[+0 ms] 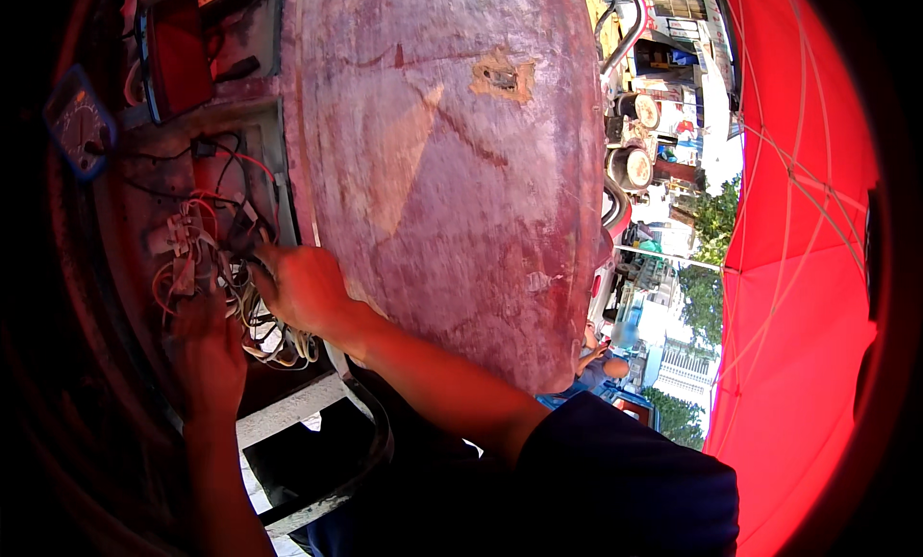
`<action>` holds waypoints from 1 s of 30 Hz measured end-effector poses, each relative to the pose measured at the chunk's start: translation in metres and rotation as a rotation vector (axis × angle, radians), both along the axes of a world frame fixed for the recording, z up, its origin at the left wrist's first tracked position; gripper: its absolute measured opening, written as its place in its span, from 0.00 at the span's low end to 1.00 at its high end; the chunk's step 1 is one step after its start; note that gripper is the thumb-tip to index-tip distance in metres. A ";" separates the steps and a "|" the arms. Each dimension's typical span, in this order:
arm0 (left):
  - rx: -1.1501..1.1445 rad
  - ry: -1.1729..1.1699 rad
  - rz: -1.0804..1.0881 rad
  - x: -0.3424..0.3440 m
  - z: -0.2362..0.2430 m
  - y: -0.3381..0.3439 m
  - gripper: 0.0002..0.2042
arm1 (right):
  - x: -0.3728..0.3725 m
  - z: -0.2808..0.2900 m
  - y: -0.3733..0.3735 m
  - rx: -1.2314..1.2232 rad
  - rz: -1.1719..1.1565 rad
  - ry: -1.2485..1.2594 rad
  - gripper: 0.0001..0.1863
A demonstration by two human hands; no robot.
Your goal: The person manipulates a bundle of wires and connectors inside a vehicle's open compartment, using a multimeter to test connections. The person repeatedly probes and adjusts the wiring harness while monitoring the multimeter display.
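Note:
A tangled bundle of wires (274, 341), in white, black and red, with light connectors (178, 235), fills a shadowed recess left of a worn pinkish panel. My right hand (306, 286) reaches in from the right, its fingers closed at the wires; thumb and forefinger pinch close to dark strands. Below the connectors, my left hand (207, 350) comes up from the lower edge with fingers bent in against the wires. Shadow hides its fingertips. Higher up, a red lead (252, 163) and black leads run to a small black plug (204, 148).
A blue-edged multimeter (82, 124) stands at far left, beside a dark flat device (178, 52). The big scuffed panel (433, 192) rises in the middle. A white metal frame bar (288, 408) crosses below my hands. A red canopy (808, 269) hangs right; a person (606, 367) is beyond.

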State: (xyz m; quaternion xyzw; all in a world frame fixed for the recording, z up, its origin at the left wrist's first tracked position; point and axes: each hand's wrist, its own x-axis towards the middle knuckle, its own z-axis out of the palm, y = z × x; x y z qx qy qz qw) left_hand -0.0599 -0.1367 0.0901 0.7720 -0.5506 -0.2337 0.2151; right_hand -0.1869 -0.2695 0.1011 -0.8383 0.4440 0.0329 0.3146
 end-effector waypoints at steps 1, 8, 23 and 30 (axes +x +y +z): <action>-0.094 0.078 0.057 0.011 0.006 -0.001 0.18 | -0.001 0.000 -0.002 -0.005 -0.003 0.008 0.12; -0.257 0.006 0.647 0.079 -0.046 0.058 0.16 | 0.005 0.010 -0.004 0.058 -0.086 -0.058 0.09; -0.056 0.042 0.960 0.077 -0.084 0.067 0.29 | 0.012 0.002 0.003 0.114 -0.410 -0.389 0.09; -0.085 -0.003 0.910 0.076 -0.076 0.069 0.28 | 0.013 0.002 0.000 0.241 -0.469 -0.387 0.11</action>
